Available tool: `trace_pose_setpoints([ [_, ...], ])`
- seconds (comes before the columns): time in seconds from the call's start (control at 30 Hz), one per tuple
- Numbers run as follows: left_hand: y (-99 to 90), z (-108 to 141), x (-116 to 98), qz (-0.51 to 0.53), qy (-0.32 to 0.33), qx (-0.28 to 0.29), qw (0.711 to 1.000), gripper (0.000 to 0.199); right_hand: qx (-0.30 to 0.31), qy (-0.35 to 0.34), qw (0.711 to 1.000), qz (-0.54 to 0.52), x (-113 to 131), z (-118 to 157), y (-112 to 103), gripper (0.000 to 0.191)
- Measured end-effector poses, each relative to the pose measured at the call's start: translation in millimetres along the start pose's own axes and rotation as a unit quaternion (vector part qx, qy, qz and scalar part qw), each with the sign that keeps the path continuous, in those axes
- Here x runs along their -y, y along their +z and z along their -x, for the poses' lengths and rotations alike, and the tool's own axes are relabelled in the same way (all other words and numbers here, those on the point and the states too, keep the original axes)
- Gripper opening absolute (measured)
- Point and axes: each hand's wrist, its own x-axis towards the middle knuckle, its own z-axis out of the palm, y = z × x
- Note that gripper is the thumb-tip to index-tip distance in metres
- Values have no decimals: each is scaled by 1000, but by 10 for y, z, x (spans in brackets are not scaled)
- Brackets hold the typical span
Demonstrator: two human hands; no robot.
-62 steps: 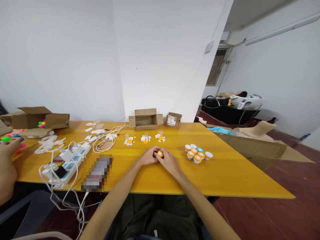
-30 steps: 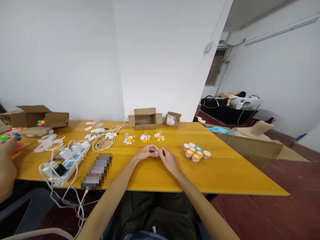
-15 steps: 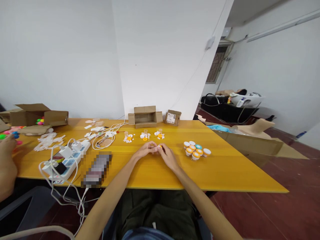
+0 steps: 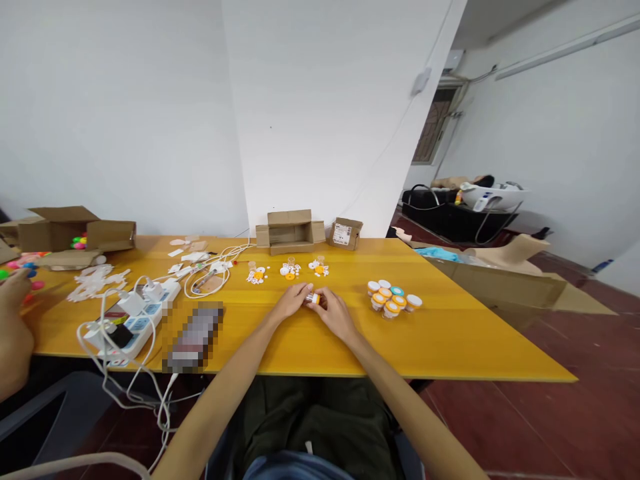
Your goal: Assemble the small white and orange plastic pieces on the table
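While hands [image 4: 291, 301] curl closely around small orange-and-white container [image 4: 313, 299], wide tabletop [image 4: 310, 343] strip separates them from near edge [image 4: 315, 375].

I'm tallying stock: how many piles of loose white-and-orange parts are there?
3: left white-and-orange pile, middle pile, right pile, lined up on the yellow wooden table.

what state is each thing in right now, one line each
Small white-and-orange container: held between bare left hand and right hand
Clear jars with white, orange and teal lids: lidded, grouped together
White rectangular power strip: white plugs inserted
Dark rectangular phone: lying flat, screen blurred
Middle brown cardboard box: flaps open
Left brown cardboard box: open, colourful round balls inside
Small labelled brown cardboard box: standing, flaps unclear
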Motion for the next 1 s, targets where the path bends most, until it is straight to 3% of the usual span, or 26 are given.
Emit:
trace_pose_setpoints([
  [0.33, -21, 30, -13, 47, -5, 41, 998, 38, -21, 41, 999, -16, -54, -22, 37, 13],
  [0.67, -36, 48, -25, -104, -1, -28, 994, 50, 10, 44, 997, -56, -19, -26, 20, 16],
  [0.9, -44, 86, -34, 23, 21, 48, 998, 37, 7, 61, 993, -101, 4, -31, 18, 16],
  [1.0, -33, 82, -33, 37, 20, 53, 998, 37, 3, 65, 992, -107, 12, -30, 20, 18],
])
